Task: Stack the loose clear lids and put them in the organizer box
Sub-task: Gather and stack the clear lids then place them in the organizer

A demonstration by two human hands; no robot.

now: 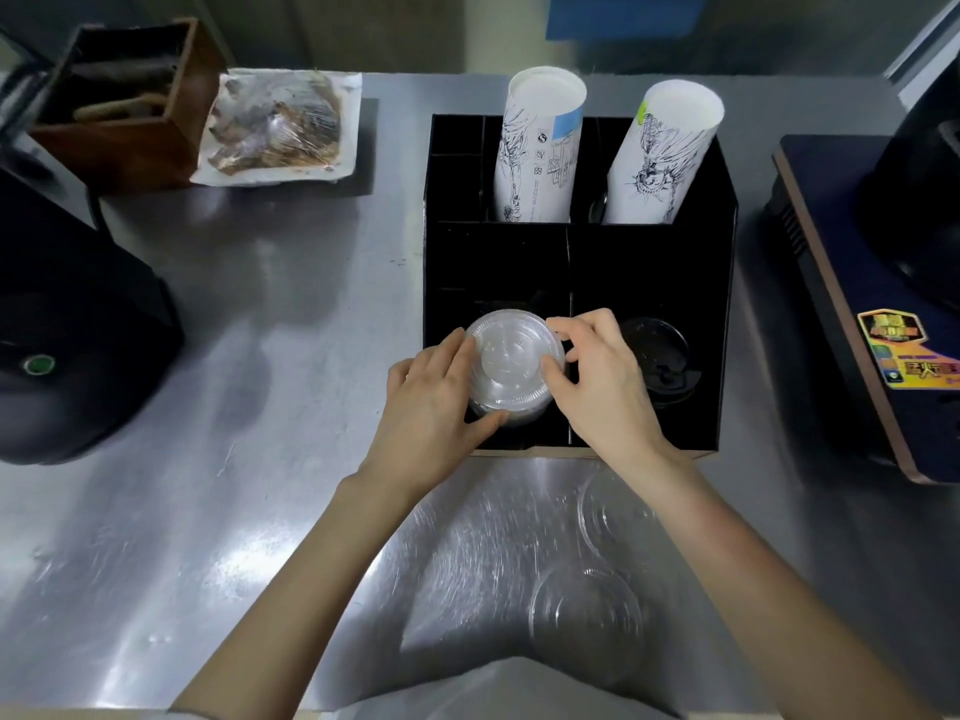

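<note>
Both hands hold one stack of clear lids [514, 363] over the box's [717, 314] front-left compartment: left hand [434, 402] and right hand [602, 379] each grip its rim. Two loose lids [587, 615] lie on the table [208, 407] before the box. Two cup stacks [540, 148] stand at the box's back.

The organizer box [727, 283] has open room in its middle row, both compartments dark and unfilled. Its far row is blocked by two tilted sleeves of paper cups [540, 153]. The near-right compartment holds black lids [657, 356]; the near-left one is taken up by the stack of clear lids [514, 363] with both hands around it. Two loose clear lids [587, 613] lie on the near counter [249, 314], whose left stretch is bare
</note>
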